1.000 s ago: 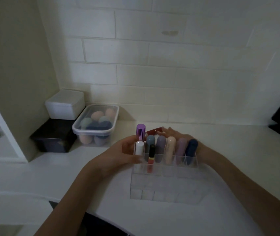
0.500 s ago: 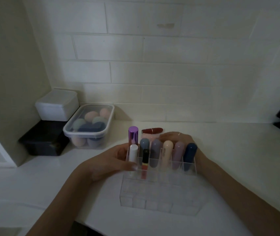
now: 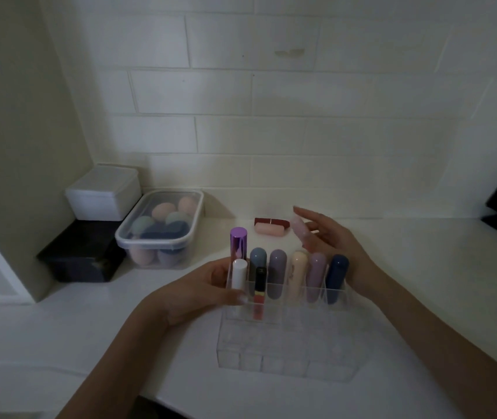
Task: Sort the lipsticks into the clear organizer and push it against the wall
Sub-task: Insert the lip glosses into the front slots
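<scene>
Standing on the counter (image 3: 422,267), well clear of the wall (image 3: 301,131), the clear organizer (image 3: 286,337) holds upright lipsticks (image 3: 297,275). The left hand (image 3: 198,293) grips its left side; behind it, the right hand (image 3: 336,246) pinches a pale pink lipstick (image 3: 300,232).

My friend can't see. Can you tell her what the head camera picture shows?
Two hands work at a clear organizer of upright lipsticks on a white counter. The left hand holds its left side; the right hand lifts a pale pink lipstick behind it. Two more lipsticks lie near the wall.
</scene>
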`<state>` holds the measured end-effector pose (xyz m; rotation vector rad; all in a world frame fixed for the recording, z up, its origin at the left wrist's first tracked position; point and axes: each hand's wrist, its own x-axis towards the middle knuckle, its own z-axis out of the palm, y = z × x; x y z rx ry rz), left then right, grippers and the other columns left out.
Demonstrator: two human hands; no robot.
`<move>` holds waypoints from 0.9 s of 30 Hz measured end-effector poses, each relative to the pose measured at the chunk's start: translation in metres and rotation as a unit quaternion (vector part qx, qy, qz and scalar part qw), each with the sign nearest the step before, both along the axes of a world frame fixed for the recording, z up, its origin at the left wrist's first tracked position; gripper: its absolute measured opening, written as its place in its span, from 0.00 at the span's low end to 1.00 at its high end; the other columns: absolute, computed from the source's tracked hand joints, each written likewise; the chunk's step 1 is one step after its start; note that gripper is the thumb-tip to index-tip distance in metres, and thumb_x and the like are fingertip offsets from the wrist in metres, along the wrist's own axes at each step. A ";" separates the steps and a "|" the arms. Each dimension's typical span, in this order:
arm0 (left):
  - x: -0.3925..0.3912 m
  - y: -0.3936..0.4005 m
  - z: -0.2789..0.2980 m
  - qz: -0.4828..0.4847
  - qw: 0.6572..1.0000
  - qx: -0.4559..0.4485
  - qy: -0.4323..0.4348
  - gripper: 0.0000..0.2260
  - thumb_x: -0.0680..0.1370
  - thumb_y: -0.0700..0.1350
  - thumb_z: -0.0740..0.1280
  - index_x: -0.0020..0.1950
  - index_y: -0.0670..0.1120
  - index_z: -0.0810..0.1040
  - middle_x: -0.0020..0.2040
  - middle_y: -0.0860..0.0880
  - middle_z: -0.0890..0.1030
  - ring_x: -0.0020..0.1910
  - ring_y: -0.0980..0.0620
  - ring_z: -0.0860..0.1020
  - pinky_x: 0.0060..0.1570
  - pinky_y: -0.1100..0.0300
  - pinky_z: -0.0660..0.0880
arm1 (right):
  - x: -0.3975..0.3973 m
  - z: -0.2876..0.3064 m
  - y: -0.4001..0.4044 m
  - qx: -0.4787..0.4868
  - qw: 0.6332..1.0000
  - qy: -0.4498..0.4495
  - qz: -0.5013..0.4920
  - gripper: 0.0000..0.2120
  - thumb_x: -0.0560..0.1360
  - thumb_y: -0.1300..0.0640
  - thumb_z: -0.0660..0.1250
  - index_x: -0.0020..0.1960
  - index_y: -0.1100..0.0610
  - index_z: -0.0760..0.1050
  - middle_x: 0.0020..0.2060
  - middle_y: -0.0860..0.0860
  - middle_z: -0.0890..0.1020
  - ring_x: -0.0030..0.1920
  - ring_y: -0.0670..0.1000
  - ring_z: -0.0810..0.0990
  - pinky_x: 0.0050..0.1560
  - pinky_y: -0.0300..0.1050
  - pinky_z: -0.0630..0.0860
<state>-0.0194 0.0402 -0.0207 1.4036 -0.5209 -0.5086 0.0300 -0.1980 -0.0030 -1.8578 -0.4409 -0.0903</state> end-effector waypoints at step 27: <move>0.004 0.002 -0.003 0.001 1.000 0.021 -0.015 0.19 0.68 0.41 0.70 0.58 0.42 0.75 0.52 0.50 0.83 0.53 0.53 0.79 0.54 0.62 0.75 | 0.022 -0.028 -0.021 -0.124 0.991 0.043 -0.026 0.13 0.76 0.51 0.58 0.51 0.39 0.79 0.54 0.42 0.76 0.57 0.44 0.71 0.63 0.36 0.64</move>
